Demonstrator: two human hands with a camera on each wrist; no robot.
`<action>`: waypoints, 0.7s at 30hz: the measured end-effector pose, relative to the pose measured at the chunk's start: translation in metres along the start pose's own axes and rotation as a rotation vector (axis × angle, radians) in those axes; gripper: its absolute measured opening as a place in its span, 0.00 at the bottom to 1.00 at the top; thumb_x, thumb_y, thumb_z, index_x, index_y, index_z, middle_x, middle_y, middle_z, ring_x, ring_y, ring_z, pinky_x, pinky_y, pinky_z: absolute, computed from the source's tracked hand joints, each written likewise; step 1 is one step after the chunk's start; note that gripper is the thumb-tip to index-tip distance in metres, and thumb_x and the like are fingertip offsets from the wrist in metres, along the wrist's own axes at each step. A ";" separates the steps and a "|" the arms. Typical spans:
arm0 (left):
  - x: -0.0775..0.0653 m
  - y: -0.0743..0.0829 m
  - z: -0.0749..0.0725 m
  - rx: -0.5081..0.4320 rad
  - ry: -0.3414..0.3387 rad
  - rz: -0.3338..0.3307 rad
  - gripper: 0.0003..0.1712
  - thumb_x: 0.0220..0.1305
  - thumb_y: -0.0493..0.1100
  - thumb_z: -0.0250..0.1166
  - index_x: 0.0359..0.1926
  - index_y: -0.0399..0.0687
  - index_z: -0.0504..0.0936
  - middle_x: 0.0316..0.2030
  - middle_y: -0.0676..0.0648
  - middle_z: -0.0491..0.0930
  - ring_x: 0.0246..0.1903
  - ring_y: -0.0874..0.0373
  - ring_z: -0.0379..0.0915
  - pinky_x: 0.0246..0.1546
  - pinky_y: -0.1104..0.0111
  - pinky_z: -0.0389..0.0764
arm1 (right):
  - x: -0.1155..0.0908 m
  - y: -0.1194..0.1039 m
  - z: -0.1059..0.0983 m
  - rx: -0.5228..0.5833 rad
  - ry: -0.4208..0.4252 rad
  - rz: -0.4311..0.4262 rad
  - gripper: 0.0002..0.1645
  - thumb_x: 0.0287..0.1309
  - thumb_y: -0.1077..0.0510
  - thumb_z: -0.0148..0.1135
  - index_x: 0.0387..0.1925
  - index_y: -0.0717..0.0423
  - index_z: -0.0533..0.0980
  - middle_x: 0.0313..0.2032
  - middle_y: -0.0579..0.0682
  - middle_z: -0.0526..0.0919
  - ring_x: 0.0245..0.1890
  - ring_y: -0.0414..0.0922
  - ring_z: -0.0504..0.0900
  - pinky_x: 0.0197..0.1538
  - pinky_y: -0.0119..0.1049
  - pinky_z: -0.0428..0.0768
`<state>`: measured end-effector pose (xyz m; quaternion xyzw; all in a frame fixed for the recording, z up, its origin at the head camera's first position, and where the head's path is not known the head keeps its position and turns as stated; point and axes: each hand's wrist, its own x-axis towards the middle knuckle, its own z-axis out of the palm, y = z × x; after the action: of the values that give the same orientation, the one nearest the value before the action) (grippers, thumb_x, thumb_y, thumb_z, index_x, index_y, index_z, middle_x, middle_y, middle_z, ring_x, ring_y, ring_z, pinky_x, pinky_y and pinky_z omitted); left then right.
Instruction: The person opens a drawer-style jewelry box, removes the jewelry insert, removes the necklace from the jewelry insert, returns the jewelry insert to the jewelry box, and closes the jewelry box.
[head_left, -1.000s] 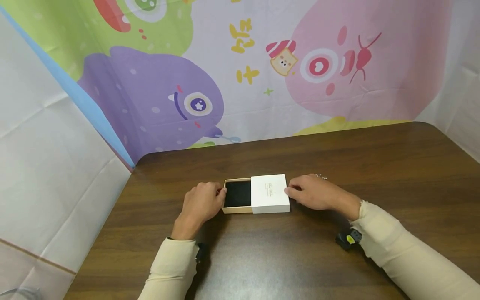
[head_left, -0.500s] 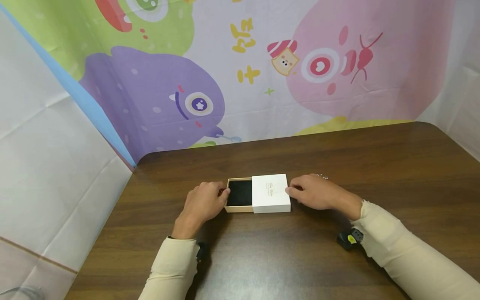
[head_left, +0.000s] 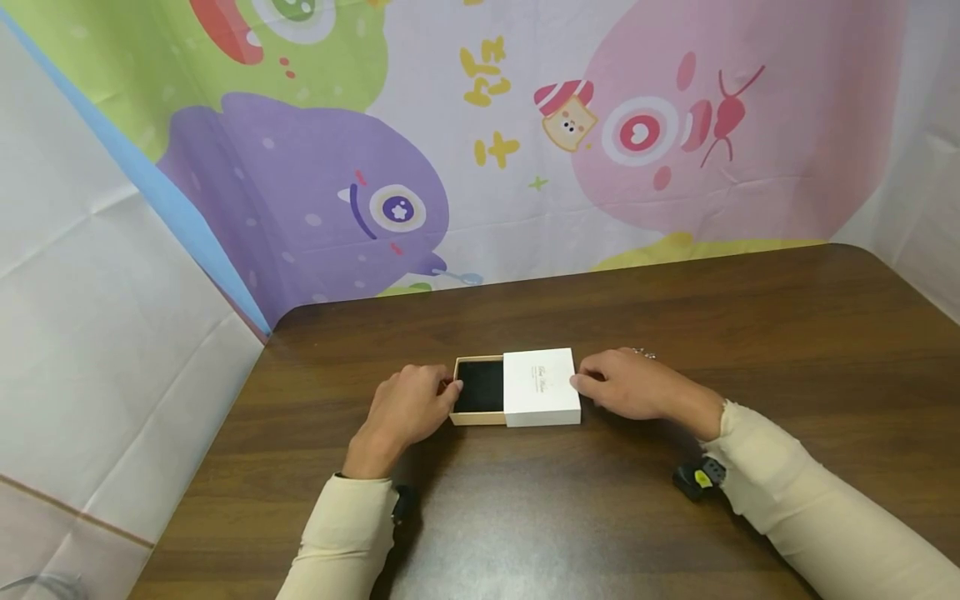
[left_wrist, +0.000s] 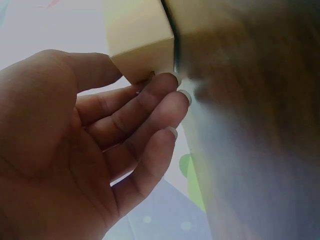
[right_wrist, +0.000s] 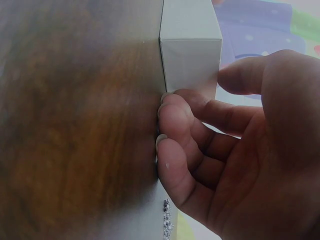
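A small white cardboard drawer box lies on the brown table, its white sleeve printed with small gold lettering. From the sleeve's left side sticks out the tan inner tray, lined with a black pad. My left hand holds the tray's left end, thumb on the top edge and fingers curled against the end wall, as the left wrist view shows. At the opposite end, my right hand grips the sleeve, its thumb at the top edge and its fingers curled low along the end face.
A silvery chain lies on the table just behind my right hand. A cartoon-printed cloth hangs along the table's far edge. Pale sheets stand at the left side.
Over the first half second the tray slid slightly right, a little further into the sleeve, with my left hand following. Since then hardly anything has moved; my right hand stays at the sleeve's end.
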<state>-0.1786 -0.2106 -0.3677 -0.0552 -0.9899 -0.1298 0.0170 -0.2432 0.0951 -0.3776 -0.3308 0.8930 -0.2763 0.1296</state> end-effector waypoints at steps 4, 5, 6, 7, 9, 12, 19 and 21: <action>0.000 0.001 0.001 0.004 0.011 0.019 0.11 0.71 0.49 0.61 0.34 0.51 0.84 0.21 0.55 0.74 0.21 0.59 0.69 0.21 0.64 0.68 | -0.001 0.000 0.000 0.003 0.000 -0.004 0.18 0.73 0.50 0.51 0.28 0.51 0.77 0.21 0.43 0.74 0.22 0.41 0.70 0.29 0.37 0.69; 0.001 0.002 0.001 0.005 0.013 0.024 0.11 0.71 0.50 0.61 0.34 0.51 0.84 0.21 0.55 0.74 0.21 0.59 0.69 0.21 0.64 0.68 | -0.001 0.001 0.000 0.005 -0.001 -0.004 0.18 0.73 0.50 0.51 0.28 0.51 0.77 0.22 0.43 0.74 0.22 0.41 0.70 0.29 0.37 0.69; 0.001 0.002 0.001 0.006 0.014 0.027 0.11 0.71 0.50 0.61 0.33 0.51 0.84 0.21 0.55 0.74 0.21 0.59 0.69 0.21 0.64 0.68 | -0.001 0.001 0.000 0.005 -0.001 -0.004 0.18 0.73 0.50 0.51 0.28 0.51 0.77 0.22 0.43 0.74 0.22 0.41 0.70 0.29 0.37 0.69; 0.001 0.002 0.001 0.006 0.012 0.029 0.11 0.71 0.50 0.61 0.33 0.52 0.84 0.21 0.55 0.74 0.21 0.59 0.69 0.21 0.64 0.68 | -0.001 0.001 0.000 0.006 -0.002 -0.003 0.18 0.73 0.49 0.51 0.28 0.51 0.77 0.22 0.43 0.74 0.21 0.41 0.70 0.29 0.37 0.69; 0.001 0.002 0.001 0.009 0.013 0.033 0.12 0.71 0.50 0.61 0.32 0.52 0.83 0.21 0.55 0.74 0.21 0.59 0.69 0.21 0.64 0.68 | -0.001 0.001 0.000 0.010 -0.006 0.005 0.18 0.73 0.49 0.51 0.28 0.51 0.77 0.22 0.43 0.74 0.21 0.41 0.70 0.29 0.37 0.69; 0.001 0.001 0.001 0.009 0.014 0.036 0.11 0.71 0.50 0.61 0.33 0.52 0.84 0.21 0.56 0.75 0.22 0.59 0.70 0.22 0.63 0.69 | -0.001 0.001 0.000 0.012 -0.007 0.014 0.18 0.74 0.49 0.51 0.28 0.51 0.77 0.21 0.44 0.75 0.21 0.41 0.70 0.29 0.37 0.69; 0.000 0.000 0.001 0.000 0.012 0.050 0.11 0.71 0.50 0.61 0.36 0.53 0.85 0.23 0.57 0.76 0.23 0.60 0.71 0.24 0.62 0.71 | 0.000 0.001 0.000 0.014 -0.010 0.008 0.18 0.74 0.49 0.51 0.28 0.51 0.77 0.22 0.43 0.75 0.21 0.41 0.70 0.28 0.37 0.69; 0.000 0.000 0.001 -0.009 0.007 0.052 0.11 0.71 0.50 0.61 0.36 0.52 0.85 0.23 0.57 0.76 0.23 0.60 0.71 0.24 0.63 0.70 | 0.001 0.001 -0.001 0.015 -0.008 0.008 0.19 0.74 0.49 0.51 0.28 0.51 0.77 0.22 0.44 0.74 0.21 0.41 0.70 0.28 0.37 0.69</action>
<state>-0.1789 -0.2099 -0.3688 -0.0803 -0.9875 -0.1338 0.0234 -0.2442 0.0955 -0.3775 -0.3275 0.8916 -0.2812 0.1367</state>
